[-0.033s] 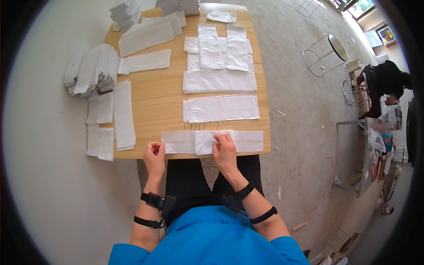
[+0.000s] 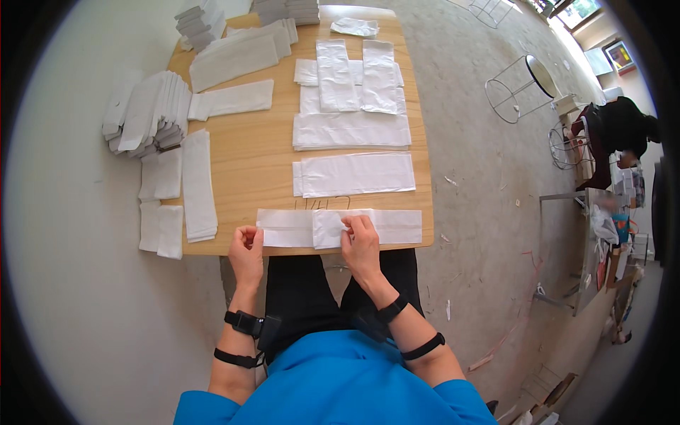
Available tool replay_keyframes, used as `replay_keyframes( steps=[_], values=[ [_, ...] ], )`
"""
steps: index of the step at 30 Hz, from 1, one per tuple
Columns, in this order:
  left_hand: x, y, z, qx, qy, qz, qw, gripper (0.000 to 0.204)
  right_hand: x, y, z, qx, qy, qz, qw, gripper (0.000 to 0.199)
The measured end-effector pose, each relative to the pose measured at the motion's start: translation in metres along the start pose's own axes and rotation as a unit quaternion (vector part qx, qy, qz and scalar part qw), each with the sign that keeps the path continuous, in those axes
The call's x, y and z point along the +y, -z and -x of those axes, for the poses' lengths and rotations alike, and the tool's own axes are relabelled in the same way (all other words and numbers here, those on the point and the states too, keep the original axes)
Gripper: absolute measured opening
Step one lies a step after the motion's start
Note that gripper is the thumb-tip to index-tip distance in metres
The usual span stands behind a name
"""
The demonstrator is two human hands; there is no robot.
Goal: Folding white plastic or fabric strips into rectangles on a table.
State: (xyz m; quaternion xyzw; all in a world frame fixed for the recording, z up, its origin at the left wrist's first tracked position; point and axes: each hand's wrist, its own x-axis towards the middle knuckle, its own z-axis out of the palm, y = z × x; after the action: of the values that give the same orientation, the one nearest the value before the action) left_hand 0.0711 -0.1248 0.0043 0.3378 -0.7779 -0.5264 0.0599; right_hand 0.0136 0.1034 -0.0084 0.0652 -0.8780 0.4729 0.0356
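Note:
A long white folded strip lies along the near edge of the wooden table. My left hand has its fingers curled on the strip's left end at the table edge. My right hand rests on the middle of the strip and pinches a folded-over flap there. Just beyond it lies another flat white piece.
More flat white pieces lie further up the table. Stacks of folded white pieces hang over the left edge, and others sit at the far end. A wire-frame stool and a seated person in dark clothes are at the right.

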Motion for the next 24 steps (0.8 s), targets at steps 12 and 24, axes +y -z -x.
replay_keyframes(
  steps=[12, 24],
  values=[
    [0.086, -0.051, 0.051, -0.115, -0.242, -0.082, 0.96, 0.017, -0.069, 0.035, -0.012, -0.087, -0.19, -0.227, 0.951, 0.028],
    [0.049, -0.072, 0.051, -0.103, -0.401, -0.197, 0.889, 0.021, -0.005, 0.032, -0.005, 0.041, -0.225, -0.094, 0.969, 0.022]
  ],
)
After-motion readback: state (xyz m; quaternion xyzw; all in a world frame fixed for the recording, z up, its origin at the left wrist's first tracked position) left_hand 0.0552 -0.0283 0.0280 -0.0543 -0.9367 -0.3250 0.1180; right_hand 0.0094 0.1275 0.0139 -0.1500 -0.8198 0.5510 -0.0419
